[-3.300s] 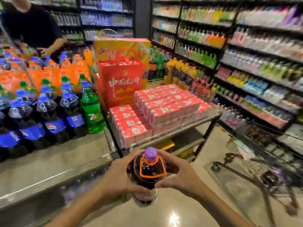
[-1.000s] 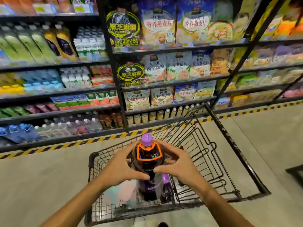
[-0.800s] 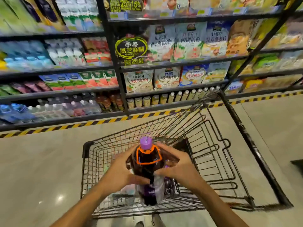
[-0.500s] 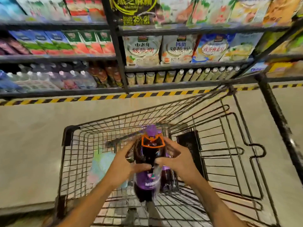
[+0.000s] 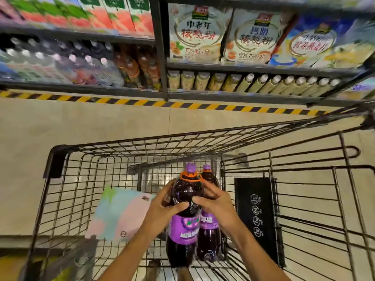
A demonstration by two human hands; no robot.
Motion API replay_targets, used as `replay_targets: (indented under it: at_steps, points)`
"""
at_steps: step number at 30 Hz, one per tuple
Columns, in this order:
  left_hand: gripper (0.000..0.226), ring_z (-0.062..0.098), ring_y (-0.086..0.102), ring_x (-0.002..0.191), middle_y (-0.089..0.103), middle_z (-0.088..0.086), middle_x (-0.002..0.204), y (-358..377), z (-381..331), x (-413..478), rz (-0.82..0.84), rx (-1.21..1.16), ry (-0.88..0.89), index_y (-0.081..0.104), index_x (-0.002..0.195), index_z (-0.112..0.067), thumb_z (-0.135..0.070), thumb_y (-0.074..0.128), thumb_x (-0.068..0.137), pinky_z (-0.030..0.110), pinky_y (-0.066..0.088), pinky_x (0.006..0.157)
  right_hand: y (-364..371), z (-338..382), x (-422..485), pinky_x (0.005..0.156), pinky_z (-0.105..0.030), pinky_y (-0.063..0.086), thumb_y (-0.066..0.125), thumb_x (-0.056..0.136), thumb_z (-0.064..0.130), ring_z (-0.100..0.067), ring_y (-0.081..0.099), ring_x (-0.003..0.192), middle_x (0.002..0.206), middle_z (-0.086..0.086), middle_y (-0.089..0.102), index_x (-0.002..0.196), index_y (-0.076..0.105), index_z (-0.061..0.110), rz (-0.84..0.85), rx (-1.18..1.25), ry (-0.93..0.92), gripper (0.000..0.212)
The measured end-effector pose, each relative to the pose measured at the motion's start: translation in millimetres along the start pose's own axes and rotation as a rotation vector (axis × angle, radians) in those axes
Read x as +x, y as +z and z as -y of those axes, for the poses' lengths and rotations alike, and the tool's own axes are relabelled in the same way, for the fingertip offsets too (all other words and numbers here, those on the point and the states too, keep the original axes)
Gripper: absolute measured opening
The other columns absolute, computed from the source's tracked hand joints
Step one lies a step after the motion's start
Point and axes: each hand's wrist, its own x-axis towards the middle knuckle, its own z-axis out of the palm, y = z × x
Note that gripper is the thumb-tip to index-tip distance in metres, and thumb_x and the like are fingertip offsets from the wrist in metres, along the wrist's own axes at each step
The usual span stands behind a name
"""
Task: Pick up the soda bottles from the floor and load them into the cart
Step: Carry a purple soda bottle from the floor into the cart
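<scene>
Shop aisle [image 5: 81, 122]: L hand [image 5: 162, 210] & R hand [image 5: 218, 205] clasp soda bottle [image 5: 186, 189] betw. them, upright in cart [image 5: 56, 157].

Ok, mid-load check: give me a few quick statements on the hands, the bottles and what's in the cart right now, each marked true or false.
1. The left hand and the right hand grip the same soda bottle. True.
2. No other bottle is in the cart. False: a second bottle stands in it, just right of the soda bottle being held.
3. An orange ring sits under the purple cap of the soda bottle. True.
4. The label on the soda bottle is green. False: it is purple.
5. A pastel sheet lies in the cart, left of both bottles. True.
</scene>
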Motion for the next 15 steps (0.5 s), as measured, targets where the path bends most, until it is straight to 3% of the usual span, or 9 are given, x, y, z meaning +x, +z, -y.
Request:
replay_targets:
  at_steps: [3,6,8,11,13,15]
  points:
    - [0.083,-0.001,0.063,0.113,0.065,-0.037,0.117,-2.7,13.1,15.3,0.055,0.032,-0.039,0.049,0.13,-0.06,-0.051,0.092,0.06,0.033,0.057,0.094,0.1,-13.8,17.3,0.097,-0.045,0.06,0.089,0.069,0.012,-0.02,0.075,0.111,0.117,0.004,0.078,0.129,0.061,0.035,-0.009,-0.013,0.034,0.07]
    - [0.075,-0.011,0.058,0.105,0.053,-0.037,0.12,-6.3,22.2,30.8,0.109,0.06,-0.042,0.043,0.137,-0.052,-0.029,0.085,0.079,0.016,0.057,0.078,0.9,-24.7,30.3,0.099,-0.045,0.059,0.088,0.071,0.014,-0.021,0.074,0.113,0.12,0.003,0.077,0.133,0.06,0.033,0.008,-0.011,0.041,0.07]
    - [0.079,-0.003,0.059,0.113,0.048,-0.029,0.131,-9.8,24.4,40.0,0.13,0.067,-0.061,0.04,0.143,-0.051,-0.032,0.084,0.08,0.022,0.058,0.086,2.6,-28.9,35.6,0.1,-0.043,0.057,0.086,0.073,0.015,-0.021,0.072,0.116,0.121,0.003,0.077,0.129,0.061,0.035,0.008,-0.002,0.032,0.064]
    - [0.096,0.023,0.042,0.143,0.03,-0.011,0.162,-14.4,37.7,53.3,0.13,0.11,-0.07,0.037,0.148,-0.056,-0.063,0.087,0.066,0.054,0.048,0.108,6.3,-39.2,43.2,0.099,-0.04,0.058,0.083,0.077,0.015,-0.016,0.073,0.114,0.114,0.01,0.078,0.128,0.061,0.035,-0.041,0.015,0.017,0.059]
    - [0.093,0.022,0.04,0.144,0.028,-0.011,0.163,-13.9,44.7,59.0,0.13,0.134,-0.089,0.035,0.148,-0.059,-0.069,0.082,0.068,0.053,0.045,0.111,10.1,-50.7,46.2,0.097,-0.028,0.058,0.081,0.084,0.008,-0.01,0.072,0.112,0.113,0.011,0.078,0.132,0.061,0.03,-0.117,-0.039,-0.026,0.056]
    - [0.078,0.014,0.042,0.141,0.034,-0.018,0.154,-9.5,44.8,57.9,0.132,0.22,-0.07,0.028,0.147,-0.06,-0.061,0.072,0.084,0.042,0.041,0.114,14.1,-63.8,46.5,0.097,-0.014,0.052,0.079,0.088,0.003,0.002,0.065,0.115,0.126,0.013,0.069,0.129,0.063,0.03,-0.201,-0.242,-0.096,0.052]
